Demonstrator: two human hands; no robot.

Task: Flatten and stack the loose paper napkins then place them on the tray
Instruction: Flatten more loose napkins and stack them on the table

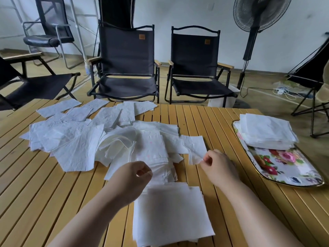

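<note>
Slatted wooden table fills the lower view; black folding chairs stand behind its far edge, a pedestal fan to their right.

Loose napkins lie in a wide, crumpled heap over the table's left and middle; a flattened stack sits at the near edge, between the forearms; floral tray lies at the right, well apart from the heap; a squared napkin pile rests on the tray's far end.

Right hand pinches the near corner of a single napkin at the heap's right edge; left hand is over the heap's near side, fingers curled; cannot tell whether it holds paper.
</note>
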